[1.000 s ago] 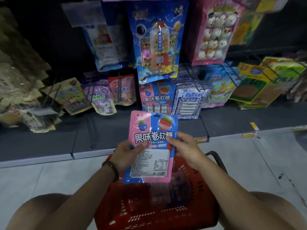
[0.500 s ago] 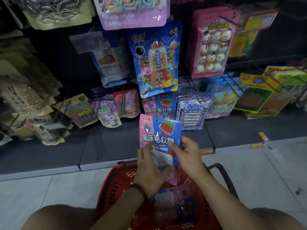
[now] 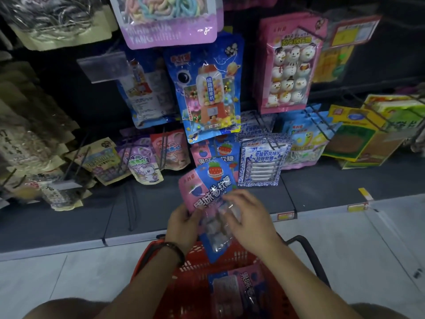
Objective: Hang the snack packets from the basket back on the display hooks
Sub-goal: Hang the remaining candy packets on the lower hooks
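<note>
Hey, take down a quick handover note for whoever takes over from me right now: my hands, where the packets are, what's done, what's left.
Left hand: grips the left edge of the pink-and-blue packet.
Right hand: fingers curled over the same packet's front.
Held packet: tilted, above the red basket and just below the matching packets on the lower hook; not yet hung.
Second packet: lying in the basket.
Left to do: hang the held packet, then the one from the basket.

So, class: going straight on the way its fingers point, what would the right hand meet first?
The right hand grips the tilted packet; beyond that, likely the matching packets hanging behind, though depth is unclear.
</note>
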Tool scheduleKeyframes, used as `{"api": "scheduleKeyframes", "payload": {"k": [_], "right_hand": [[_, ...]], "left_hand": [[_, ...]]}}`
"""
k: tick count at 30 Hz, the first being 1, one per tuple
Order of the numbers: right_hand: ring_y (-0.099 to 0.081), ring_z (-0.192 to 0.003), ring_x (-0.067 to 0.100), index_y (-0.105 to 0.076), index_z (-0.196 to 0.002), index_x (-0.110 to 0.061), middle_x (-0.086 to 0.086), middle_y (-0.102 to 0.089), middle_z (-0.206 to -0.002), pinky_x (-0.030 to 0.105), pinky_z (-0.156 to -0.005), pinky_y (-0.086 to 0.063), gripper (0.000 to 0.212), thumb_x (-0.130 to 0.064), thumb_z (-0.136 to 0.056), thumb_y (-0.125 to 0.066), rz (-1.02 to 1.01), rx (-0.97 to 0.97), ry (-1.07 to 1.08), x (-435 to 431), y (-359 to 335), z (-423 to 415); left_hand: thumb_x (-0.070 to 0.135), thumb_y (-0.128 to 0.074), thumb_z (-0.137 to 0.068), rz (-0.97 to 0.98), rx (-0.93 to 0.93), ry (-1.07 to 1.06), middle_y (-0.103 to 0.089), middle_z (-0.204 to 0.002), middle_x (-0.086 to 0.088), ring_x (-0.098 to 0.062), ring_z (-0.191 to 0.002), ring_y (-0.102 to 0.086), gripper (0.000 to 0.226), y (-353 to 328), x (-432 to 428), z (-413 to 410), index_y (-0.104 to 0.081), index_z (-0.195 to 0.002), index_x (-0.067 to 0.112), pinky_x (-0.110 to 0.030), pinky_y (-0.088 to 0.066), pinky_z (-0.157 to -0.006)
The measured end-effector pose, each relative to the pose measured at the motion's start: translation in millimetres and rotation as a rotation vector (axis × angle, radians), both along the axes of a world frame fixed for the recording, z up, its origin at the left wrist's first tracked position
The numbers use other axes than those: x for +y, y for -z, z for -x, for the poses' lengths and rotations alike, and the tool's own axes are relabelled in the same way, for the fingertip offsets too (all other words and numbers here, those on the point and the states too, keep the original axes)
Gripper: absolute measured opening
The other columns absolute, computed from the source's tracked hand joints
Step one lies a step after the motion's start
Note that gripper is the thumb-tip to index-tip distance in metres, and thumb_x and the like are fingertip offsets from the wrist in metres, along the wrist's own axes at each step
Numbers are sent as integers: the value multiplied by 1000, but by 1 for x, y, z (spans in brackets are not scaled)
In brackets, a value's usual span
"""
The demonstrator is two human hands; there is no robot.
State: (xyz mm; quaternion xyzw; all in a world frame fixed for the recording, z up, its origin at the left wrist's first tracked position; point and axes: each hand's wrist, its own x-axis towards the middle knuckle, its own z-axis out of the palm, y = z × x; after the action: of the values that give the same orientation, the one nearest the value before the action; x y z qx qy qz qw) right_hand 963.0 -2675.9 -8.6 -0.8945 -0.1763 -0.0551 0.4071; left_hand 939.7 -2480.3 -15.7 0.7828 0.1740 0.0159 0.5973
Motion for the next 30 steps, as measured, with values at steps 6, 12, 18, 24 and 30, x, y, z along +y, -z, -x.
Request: {"api": "scheduleKeyframes", "payload": {"k": [6, 12, 18, 24, 30], "right_hand": [[-59, -117, 8, -55, -147, -38, -7, -59, -135, 31, -101, -49, 55, -35, -96, -75, -183, 166, 116, -18, -12, -43], [-63, -68, -3, -56, -149, -38, -5, -68, -132, 16, -70, -55, 57, -23, -97, -76, -224, 337, 50, -20, -7, -77], [-52, -138, 17, -38, -159, -46, -5, -45, -159, 49, -117, -45, 73, -36, -97, -75, -152, 341, -10, -17, 11, -95], [-50, -120, 6, -30, -164, -39, -13, -35, -143, 16, -96, -37, 75, -32, -100, -71, -109, 326, 16, -17, 14, -109], [-46, -136, 13, -36, -162, -39, -3, -40, -146, 32, -112, -44, 72, -31, -100, -71, -150, 302, 43, -10, 19, -131]], "left_hand": [[10, -63, -100, 198, 81, 82, -78, -84, -6, -21, -74, -67, 11, -2, 19, -15, -73, -102, 15, -44, -60, -64], [29, -69, -95, 204, 162, 81, -79, -105, -12, -40, -98, -72, 12, 12, 26, -52, -77, -103, 25, -65, -58, -87], [30, -64, -100, 267, 185, 16, -80, -99, 0, -22, -82, -75, 20, 27, 21, -84, -74, -114, 19, -45, -63, -72], [33, -64, -100, 164, 140, 23, -69, -67, 14, -8, -58, -59, 16, 39, 23, -117, -73, -93, 22, -29, -51, -58], [38, -65, -99, 206, 132, -1, -75, -83, 6, -13, -67, -62, 19, 53, 26, -142, -75, -98, 22, -28, -50, -59]]}}
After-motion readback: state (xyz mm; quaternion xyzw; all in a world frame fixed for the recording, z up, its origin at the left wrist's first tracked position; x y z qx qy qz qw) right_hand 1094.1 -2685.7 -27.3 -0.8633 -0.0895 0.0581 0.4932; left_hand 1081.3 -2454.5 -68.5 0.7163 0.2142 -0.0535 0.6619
